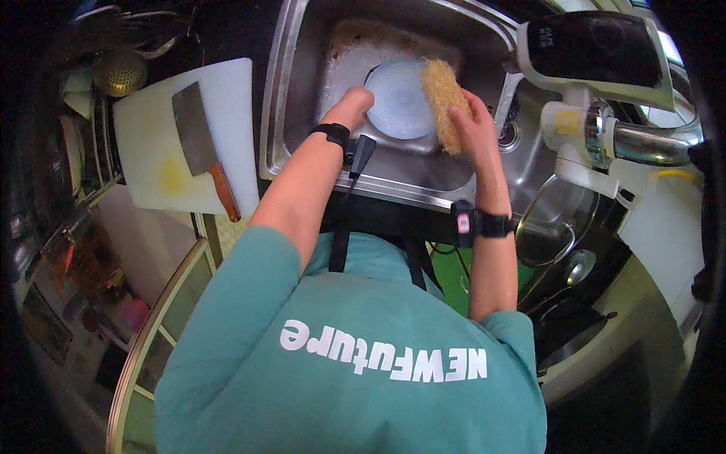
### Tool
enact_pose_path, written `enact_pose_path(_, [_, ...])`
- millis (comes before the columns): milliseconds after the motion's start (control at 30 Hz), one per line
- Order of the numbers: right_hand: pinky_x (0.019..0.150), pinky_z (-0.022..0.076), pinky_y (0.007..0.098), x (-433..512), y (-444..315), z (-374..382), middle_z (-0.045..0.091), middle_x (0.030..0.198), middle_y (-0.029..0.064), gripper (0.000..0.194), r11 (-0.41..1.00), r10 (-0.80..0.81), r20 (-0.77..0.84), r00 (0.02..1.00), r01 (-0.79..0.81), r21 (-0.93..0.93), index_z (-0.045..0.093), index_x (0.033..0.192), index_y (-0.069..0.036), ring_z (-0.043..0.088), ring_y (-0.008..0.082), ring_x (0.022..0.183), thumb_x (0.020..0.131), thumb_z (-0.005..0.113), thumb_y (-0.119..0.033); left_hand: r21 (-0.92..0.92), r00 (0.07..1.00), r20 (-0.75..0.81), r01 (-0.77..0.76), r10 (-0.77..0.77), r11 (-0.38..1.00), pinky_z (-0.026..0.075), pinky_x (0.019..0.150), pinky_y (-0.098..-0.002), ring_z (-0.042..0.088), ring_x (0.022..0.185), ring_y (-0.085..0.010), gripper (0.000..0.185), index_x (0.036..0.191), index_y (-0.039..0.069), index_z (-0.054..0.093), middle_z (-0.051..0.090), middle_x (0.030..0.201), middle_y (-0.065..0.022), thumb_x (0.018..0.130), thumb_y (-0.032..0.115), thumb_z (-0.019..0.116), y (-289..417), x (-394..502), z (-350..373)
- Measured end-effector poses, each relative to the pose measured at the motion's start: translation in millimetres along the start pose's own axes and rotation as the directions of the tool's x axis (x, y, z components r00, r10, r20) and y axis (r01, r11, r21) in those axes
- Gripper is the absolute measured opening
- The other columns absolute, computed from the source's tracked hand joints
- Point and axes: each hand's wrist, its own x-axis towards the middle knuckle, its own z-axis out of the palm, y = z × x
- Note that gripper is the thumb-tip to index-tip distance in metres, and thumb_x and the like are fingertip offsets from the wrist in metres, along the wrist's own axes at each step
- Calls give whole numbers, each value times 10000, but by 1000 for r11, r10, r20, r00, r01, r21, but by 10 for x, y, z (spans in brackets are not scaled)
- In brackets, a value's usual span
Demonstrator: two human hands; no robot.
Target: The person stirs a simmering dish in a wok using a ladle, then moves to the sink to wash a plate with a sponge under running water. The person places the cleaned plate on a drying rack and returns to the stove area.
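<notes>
My left hand (358,106) grips the left rim of a pale, whitish plate or shallow bowl (399,99), held over the larger basin of a stainless steel sink (391,187). In my right hand (475,122) is a long, fibrous tan loofah (444,105), which lies against the right edge of the plate. The fingers of my left hand are partly hidden by the hand itself. Both wrists wear black straps with small devices.
Left of the sink, a cleaver (195,130) with a wooden handle lies on a white cutting board (237,113). A white faucet-mounted device (573,127) stands at the right, near a glass lid (530,227) and a metal ladle (581,267). The smaller basin has a drain (510,136).
</notes>
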Motion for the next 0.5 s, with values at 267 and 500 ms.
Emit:
enact_pose_path(267, [852,560,405,-723,-256,-130,623,1169,172,459,686,281,176,943,-326,651,452,1356,45,660,268,992,984,537,-211,-62,1000,14,-2,3,998,575,652,-470,685,843,-329,317,1159,-46,601,666,1006,-183,856,49,611,48,-22,201])
enact_pose_path(500, [825,565,384,-906,-273,-470,636,1144,173,489,621,148,250,957,-286,730,490,1291,60,672,273,956,896,646,-182,405,900,-141,-329,413,853,560,761,-507,664,920,-433,338,1167,-36,547,658,1045,-255,831,-2,529,401,-741,-21])
